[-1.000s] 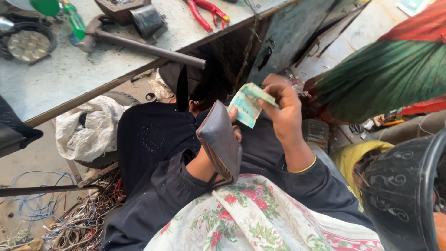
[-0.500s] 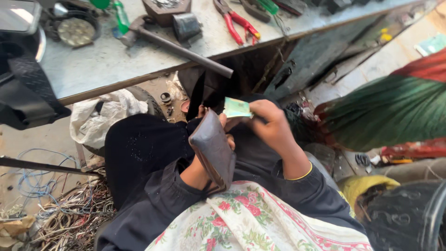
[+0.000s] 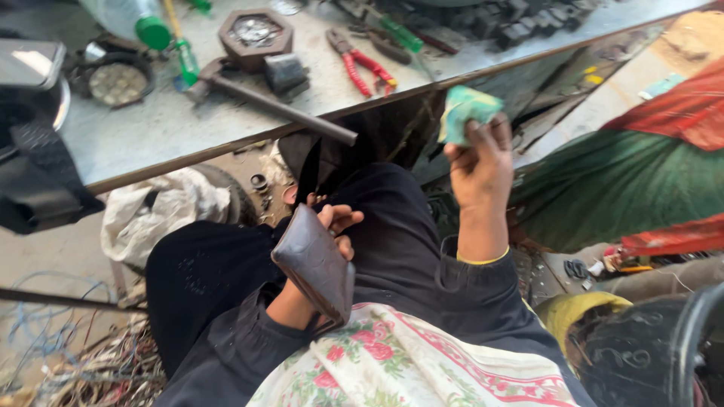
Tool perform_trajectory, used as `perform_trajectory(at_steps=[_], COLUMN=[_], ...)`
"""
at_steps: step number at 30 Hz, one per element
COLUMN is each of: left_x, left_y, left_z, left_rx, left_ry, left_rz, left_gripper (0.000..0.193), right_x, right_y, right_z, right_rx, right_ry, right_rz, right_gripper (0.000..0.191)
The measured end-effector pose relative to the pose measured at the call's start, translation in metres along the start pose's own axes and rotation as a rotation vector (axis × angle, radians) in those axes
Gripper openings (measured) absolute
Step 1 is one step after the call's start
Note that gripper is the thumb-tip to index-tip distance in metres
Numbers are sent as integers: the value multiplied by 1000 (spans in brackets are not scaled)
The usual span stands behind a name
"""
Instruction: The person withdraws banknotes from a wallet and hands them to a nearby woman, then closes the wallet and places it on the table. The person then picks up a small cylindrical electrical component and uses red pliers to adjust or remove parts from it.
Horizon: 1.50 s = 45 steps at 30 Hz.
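Now left hand (image 3: 332, 226) holding brown wallet (image 3: 315, 264), right hand (image 3: 480, 162) raising folded banknotes (image 3: 464, 111)

Brown wallet (image 3: 315, 265) on lap, green banknotes (image 3: 465, 111) raised

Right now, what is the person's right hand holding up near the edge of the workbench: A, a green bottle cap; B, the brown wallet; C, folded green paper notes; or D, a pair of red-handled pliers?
C: the right hand is raised with folded green paper notes pinched in its fingers, while the brown wallet sits in the left hand and the red-handled pliers lie on the workbench.
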State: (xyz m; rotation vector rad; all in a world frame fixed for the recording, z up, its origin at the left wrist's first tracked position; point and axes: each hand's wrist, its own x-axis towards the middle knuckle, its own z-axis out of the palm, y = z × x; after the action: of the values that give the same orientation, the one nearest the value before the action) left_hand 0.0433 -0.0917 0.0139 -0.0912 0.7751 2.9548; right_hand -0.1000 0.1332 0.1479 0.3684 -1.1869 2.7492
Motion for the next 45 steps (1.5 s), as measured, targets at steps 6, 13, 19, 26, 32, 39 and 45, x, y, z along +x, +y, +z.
perform_trajectory(at_steps=[6,13,19,26,32,39,45], left_x=[15,22,30,41,39,50,56], left_y=[-17,-18,-25,-45,-51,-50,-46], left_z=[-16,-13,3,38,61,36,15], left_rx=[79,34,22,79,311,481,614], left_ry=[116,31,74,7,-136,-297,-524], left_rz=[-153,-178,-238,-303,-549,-787,-746], left_gripper=[36,38,38,62,99,97,70], right_x=[45,84,63,37,21,23,11], right_y=[-85,-164,-212,-234,-257,-270,-278], right_z=[-27,-77,-126,-136,-139,-173,-175], right_rx=[17,-183,-232,-215,-24,302,356], right_ry=[-14,218,363,529,552,501,415], right_rz=[-313,-645,-735,-746,-759,-714,-739], right_gripper=[19,21,21,21,22,11,26])
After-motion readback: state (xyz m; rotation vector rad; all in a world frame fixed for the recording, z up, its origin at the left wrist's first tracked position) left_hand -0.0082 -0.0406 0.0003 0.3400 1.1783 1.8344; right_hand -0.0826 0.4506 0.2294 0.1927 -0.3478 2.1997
